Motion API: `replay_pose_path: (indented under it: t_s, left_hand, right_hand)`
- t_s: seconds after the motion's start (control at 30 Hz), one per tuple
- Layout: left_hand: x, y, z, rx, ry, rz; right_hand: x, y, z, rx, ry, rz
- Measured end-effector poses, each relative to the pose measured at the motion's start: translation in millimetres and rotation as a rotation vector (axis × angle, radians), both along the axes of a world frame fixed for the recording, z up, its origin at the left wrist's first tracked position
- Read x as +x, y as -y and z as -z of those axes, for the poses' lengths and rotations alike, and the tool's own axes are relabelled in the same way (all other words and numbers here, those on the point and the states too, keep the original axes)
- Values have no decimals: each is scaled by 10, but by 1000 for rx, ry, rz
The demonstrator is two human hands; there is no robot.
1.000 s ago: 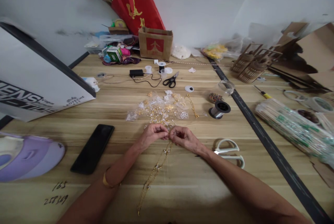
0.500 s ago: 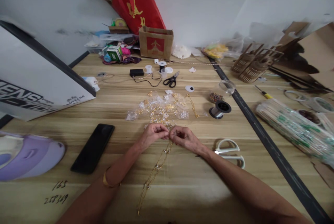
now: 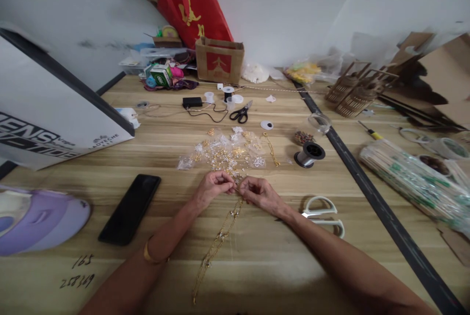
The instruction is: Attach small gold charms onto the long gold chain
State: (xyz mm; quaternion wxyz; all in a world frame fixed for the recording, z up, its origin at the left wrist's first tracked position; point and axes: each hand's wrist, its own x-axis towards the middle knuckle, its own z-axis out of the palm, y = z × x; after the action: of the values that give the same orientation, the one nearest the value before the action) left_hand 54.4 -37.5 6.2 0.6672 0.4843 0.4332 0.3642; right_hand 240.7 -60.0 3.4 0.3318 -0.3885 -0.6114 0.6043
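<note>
A gold chain with small clear beads (image 3: 221,236) trails over the table from my fingers toward the front edge. Its upper end is pinched in my right hand (image 3: 259,193), thumb against fingertips. My left hand (image 3: 215,188) is closed in a pinch close by, and a thin strand seems to run between the two; what its fingertips grip is too small to make out. Just beyond both hands lies a heap of gold and clear beads and charms (image 3: 227,153), partly on plastic bags. A second short gold chain (image 3: 270,148) rests to the right of the heap.
White-handled scissors (image 3: 323,214) lie beside my right forearm, a wire spool (image 3: 310,153) and bead jar (image 3: 304,135) farther back. Left are a black phone (image 3: 130,210), a purple visor (image 3: 47,219) and a large white box (image 3: 55,109). Black scissors (image 3: 240,113) lie behind the heap.
My left hand has shifted slightly left and away from my right, opening a small gap between the fingertips. My right hand and the chain have barely moved.
</note>
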Motion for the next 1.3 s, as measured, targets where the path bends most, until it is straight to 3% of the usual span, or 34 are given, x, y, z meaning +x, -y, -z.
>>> replay_pose_path:
  t_s: [0.53, 1.3]
  left_hand:
    - [62, 49, -8, -10, -64, 34]
    - [89, 87, 95, 55, -122, 15]
  right_hand:
    - [-1, 32, 85, 179, 98, 75]
    - [-7, 63, 59, 407, 260, 70]
